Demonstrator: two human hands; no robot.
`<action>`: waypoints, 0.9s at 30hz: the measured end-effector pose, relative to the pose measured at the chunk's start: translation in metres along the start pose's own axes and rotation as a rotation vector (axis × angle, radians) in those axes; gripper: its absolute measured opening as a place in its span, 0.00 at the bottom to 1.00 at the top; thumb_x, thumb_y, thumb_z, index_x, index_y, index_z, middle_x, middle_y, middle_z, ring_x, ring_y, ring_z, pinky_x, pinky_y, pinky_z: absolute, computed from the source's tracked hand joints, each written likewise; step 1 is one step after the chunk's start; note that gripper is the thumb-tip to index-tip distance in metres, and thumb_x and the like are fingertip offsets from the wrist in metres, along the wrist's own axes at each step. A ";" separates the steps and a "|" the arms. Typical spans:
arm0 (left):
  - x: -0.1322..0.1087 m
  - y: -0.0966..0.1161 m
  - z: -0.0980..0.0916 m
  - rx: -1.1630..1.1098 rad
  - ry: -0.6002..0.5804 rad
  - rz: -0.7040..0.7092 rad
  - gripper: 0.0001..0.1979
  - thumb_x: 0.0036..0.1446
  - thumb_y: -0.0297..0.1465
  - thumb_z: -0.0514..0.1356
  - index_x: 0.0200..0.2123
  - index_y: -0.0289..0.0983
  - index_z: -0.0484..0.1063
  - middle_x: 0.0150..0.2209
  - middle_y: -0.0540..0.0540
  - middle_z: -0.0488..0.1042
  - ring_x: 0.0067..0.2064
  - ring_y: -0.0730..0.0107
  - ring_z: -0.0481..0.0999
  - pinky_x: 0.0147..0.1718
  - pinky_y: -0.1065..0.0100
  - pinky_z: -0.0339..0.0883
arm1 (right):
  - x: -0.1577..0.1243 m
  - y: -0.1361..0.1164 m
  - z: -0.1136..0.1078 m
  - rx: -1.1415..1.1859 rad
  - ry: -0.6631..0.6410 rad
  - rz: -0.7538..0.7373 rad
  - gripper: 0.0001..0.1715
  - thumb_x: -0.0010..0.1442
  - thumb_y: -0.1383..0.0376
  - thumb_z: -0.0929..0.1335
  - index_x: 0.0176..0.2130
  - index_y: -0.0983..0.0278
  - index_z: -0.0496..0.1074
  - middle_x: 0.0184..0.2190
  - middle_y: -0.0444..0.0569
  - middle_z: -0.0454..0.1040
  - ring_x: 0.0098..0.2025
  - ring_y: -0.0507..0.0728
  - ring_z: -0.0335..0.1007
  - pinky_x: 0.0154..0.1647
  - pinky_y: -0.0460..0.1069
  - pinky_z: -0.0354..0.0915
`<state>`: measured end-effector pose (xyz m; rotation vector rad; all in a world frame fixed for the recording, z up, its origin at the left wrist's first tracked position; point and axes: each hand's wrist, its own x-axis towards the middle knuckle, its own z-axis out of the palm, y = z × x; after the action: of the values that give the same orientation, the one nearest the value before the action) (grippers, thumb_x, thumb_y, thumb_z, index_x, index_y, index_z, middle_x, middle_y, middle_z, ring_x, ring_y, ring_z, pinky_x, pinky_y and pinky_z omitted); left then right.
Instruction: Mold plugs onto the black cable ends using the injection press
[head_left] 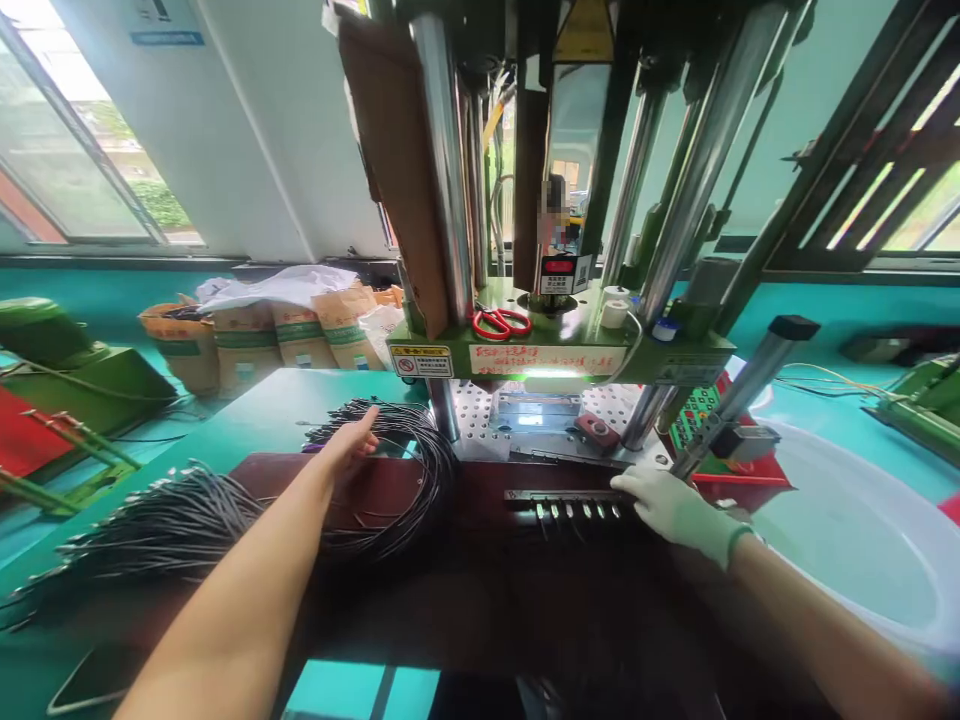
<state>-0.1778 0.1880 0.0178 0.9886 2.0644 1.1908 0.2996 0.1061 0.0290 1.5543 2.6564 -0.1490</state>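
My bare left hand [356,440] is over a coil of thin black cables [431,470] on the left of the work surface. Its thumb stands apart from the fingers, and no cable shows in its grasp. My right hand [671,505], in a pale glove, pinches the right end of a narrow dark metal bar [562,495]. Several small shiny cable ends [570,511] sit in a row along the bar's front edge, short black leads hanging from them. Just behind the bar is the press bed [480,410], holding a clear-topped mould block [536,411].
Red-handled scissors [501,322] lie on the green press plate [675,350]. A bundle of black cables [172,525] spreads at left, with a phone [97,680] nearer me. At right stand a red bin [750,480], a slanted metal post [750,375] and a large white tub [847,530].
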 end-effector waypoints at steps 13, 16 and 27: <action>-0.266 0.001 0.088 -0.065 -1.004 0.276 0.17 0.49 0.41 0.58 0.37 0.35 0.68 0.32 0.47 0.71 0.29 0.73 0.68 0.25 0.73 0.61 | 0.025 -0.016 -0.034 -0.020 -0.038 0.200 0.19 0.46 0.72 0.62 0.37 0.63 0.75 0.38 0.53 0.75 0.41 0.61 0.68 0.39 0.50 0.58; -0.271 -0.002 0.102 -0.008 -0.908 0.355 0.17 0.48 0.43 0.59 0.32 0.35 0.69 0.31 0.47 0.71 0.31 0.70 0.67 0.30 0.70 0.59 | 0.025 -0.015 -0.043 0.019 0.021 0.278 0.19 0.45 0.71 0.62 0.36 0.62 0.75 0.35 0.51 0.76 0.39 0.60 0.69 0.36 0.49 0.58; -0.270 0.057 0.164 -0.771 -1.371 -0.220 0.26 0.30 0.36 0.71 0.35 0.32 0.68 0.32 0.42 0.74 0.32 0.67 0.73 0.32 0.68 0.60 | 0.074 0.012 -0.066 0.189 0.190 0.338 0.20 0.48 0.73 0.62 0.39 0.63 0.74 0.37 0.47 0.76 0.40 0.54 0.69 0.36 0.44 0.60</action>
<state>0.1197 0.0660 0.0205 0.7593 0.5316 0.6831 0.2732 0.1835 0.0860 2.1511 2.5217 -0.2511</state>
